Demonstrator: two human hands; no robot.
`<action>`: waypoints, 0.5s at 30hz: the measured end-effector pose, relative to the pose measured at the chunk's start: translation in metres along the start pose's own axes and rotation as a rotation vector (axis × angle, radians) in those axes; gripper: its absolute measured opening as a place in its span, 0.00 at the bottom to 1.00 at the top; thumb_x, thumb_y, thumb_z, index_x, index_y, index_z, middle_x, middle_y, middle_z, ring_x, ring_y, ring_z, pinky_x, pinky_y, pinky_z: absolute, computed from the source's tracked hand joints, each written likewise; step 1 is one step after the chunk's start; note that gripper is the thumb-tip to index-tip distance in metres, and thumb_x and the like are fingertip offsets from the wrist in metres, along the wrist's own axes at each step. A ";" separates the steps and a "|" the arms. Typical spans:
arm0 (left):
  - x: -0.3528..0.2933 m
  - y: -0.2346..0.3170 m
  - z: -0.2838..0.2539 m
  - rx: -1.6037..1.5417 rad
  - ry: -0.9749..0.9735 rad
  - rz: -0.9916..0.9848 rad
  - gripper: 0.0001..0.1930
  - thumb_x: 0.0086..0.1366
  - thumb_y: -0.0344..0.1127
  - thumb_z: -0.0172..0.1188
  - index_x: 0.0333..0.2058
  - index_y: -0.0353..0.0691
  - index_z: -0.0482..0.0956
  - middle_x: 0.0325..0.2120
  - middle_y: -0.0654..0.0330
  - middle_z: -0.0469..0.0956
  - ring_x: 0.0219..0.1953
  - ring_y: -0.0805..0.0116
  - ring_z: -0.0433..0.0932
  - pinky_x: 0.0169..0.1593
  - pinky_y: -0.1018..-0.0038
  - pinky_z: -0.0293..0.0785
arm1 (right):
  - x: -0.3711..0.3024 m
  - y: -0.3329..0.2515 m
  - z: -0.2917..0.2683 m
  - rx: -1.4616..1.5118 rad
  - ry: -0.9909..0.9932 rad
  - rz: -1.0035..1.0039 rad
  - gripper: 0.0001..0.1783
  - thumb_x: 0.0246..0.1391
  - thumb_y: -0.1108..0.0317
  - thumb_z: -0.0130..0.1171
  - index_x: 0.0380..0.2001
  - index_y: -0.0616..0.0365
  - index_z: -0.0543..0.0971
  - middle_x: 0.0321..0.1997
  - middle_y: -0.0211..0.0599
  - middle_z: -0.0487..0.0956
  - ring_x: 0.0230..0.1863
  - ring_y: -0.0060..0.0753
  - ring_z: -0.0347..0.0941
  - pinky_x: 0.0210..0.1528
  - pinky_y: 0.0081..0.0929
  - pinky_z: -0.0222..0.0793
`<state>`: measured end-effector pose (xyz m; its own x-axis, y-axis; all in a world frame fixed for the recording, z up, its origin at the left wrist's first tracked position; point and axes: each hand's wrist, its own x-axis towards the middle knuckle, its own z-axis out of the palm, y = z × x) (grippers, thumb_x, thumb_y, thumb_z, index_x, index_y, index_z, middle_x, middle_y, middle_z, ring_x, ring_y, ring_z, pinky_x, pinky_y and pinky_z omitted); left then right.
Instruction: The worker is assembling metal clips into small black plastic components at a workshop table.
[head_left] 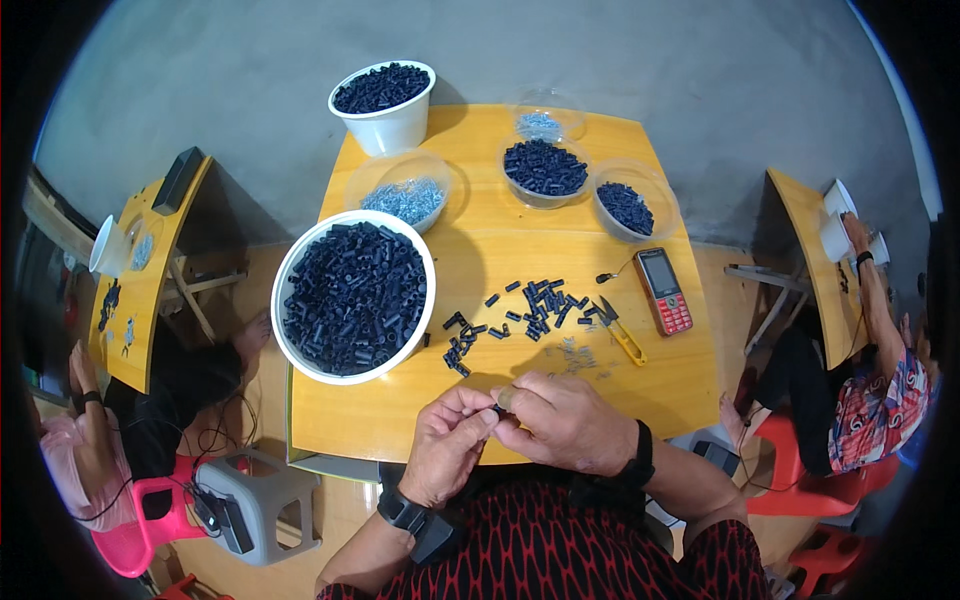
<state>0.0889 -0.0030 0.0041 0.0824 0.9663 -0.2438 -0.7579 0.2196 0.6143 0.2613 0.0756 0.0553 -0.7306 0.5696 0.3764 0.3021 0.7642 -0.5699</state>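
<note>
My left hand (452, 437) and my right hand (568, 420) meet over the table's near edge. Between their pinched fingertips shows a small black piece (498, 409), mostly covered; it looks like one of the short black tubes. The right thumb and fingers press together at the same spot, hiding what they grip. Just beyond my hands lie a loose pile of short black tubes (543, 312), a smaller cluster of black tubes (458, 345) and scattered thin metal pieces (574, 354). Yellow-handled snips (626, 340) rest right of them.
A large white bucket (279, 305) of black tubes stands left, another white bucket (393, 132) behind it. Clear bowls (545, 201) hold tubes or silvery pieces. A red keypad phone (663, 290) lies right on the yellow table (365, 420). People sit at side tables.
</note>
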 end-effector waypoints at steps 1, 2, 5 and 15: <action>-0.001 0.000 0.004 0.047 0.050 0.005 0.04 0.68 0.22 0.57 0.41 0.31 0.77 0.35 0.56 0.81 0.37 0.70 0.81 0.45 0.76 0.78 | -0.001 0.001 -0.001 -0.001 0.018 -0.013 0.16 0.49 0.69 0.70 0.40 0.62 0.79 0.30 0.40 0.77 0.28 0.42 0.78 0.29 0.34 0.74; 0.000 0.000 0.005 0.049 0.046 0.000 0.04 0.68 0.22 0.57 0.41 0.31 0.77 0.35 0.56 0.81 0.37 0.70 0.81 0.45 0.76 0.78 | -0.001 0.002 -0.002 -0.004 0.023 -0.009 0.16 0.49 0.69 0.70 0.40 0.62 0.79 0.30 0.40 0.77 0.28 0.42 0.78 0.29 0.34 0.74; -0.003 -0.003 0.003 0.126 0.047 -0.010 0.03 0.68 0.23 0.58 0.39 0.31 0.79 0.33 0.57 0.82 0.35 0.72 0.81 0.45 0.76 0.77 | -0.005 0.006 -0.004 0.017 -0.018 -0.047 0.16 0.49 0.68 0.69 0.40 0.63 0.78 0.30 0.40 0.76 0.28 0.42 0.77 0.28 0.35 0.73; -0.003 -0.007 -0.004 0.252 0.058 0.056 0.02 0.66 0.23 0.62 0.37 0.30 0.80 0.33 0.58 0.82 0.34 0.72 0.80 0.42 0.75 0.78 | -0.005 0.014 -0.001 -0.006 -0.124 -0.171 0.16 0.49 0.64 0.67 0.32 0.58 0.70 0.30 0.40 0.70 0.29 0.43 0.75 0.31 0.37 0.73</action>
<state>0.0909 -0.0084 -0.0025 0.0019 0.9701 -0.2426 -0.5746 0.1996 0.7937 0.2699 0.0843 0.0461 -0.8411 0.3902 0.3746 0.1705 0.8485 -0.5010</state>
